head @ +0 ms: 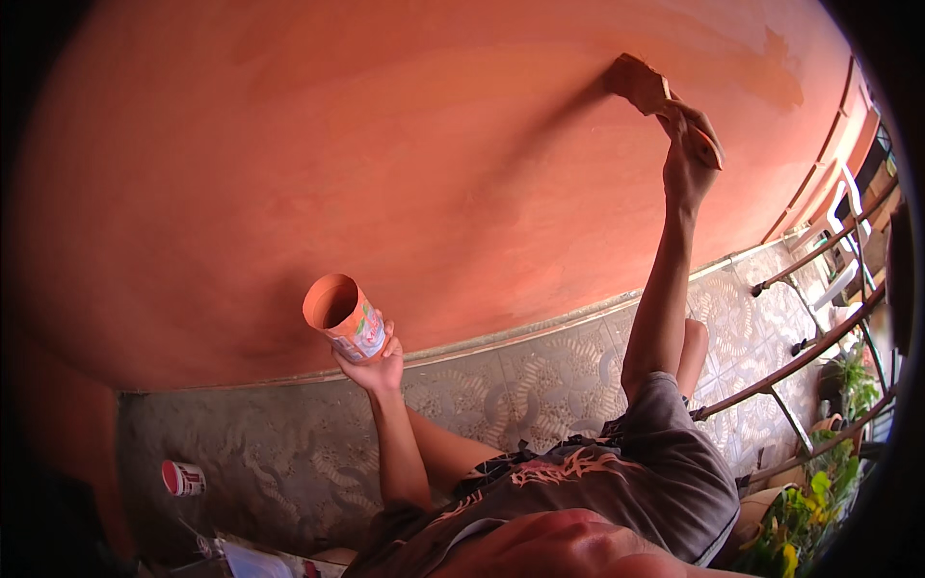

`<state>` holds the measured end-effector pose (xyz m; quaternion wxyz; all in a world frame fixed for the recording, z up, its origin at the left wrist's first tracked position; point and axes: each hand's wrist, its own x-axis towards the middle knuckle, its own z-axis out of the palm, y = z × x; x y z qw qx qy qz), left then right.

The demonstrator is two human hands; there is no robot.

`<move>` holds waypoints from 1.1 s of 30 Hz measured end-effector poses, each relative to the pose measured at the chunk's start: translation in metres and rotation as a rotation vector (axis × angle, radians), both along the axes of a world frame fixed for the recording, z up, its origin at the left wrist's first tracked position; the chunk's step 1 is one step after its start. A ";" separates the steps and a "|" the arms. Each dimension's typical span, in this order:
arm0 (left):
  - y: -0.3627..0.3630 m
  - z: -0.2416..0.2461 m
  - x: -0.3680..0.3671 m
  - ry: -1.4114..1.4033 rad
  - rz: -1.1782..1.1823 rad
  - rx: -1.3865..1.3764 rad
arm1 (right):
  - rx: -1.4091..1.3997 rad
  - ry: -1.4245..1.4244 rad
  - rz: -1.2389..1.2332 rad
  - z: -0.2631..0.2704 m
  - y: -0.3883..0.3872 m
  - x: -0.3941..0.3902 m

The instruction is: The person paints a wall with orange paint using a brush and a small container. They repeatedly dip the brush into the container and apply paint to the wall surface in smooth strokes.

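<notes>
My right hand (690, 141) grips the handle of a wide paintbrush (637, 83), whose bristles meet or nearly meet the orange-painted wall (462, 166). A shadow of the brush falls down and left across the wall. In my left hand (379, 357), an open round container (343, 318) with a torn label is held tilted, mouth up. Its inside is coated orange; how much paint it holds is hard to see. A darker, wet-looking patch (784, 72) marks the wall to the right of the brush.
A small white tub (183, 477) with a reddish top sits on the patterned tile floor (462, 404) at lower left. Along the right runs a metal railing (802, 347), with potted plants (809, 506) beyond and a white plastic chair (842, 238) farther up.
</notes>
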<state>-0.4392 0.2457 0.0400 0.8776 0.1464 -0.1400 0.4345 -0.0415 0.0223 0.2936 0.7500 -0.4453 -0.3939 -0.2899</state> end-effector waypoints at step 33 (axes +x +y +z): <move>-0.035 -0.016 -0.059 0.102 0.174 -0.182 | -0.166 -0.315 -0.425 0.007 0.141 -0.178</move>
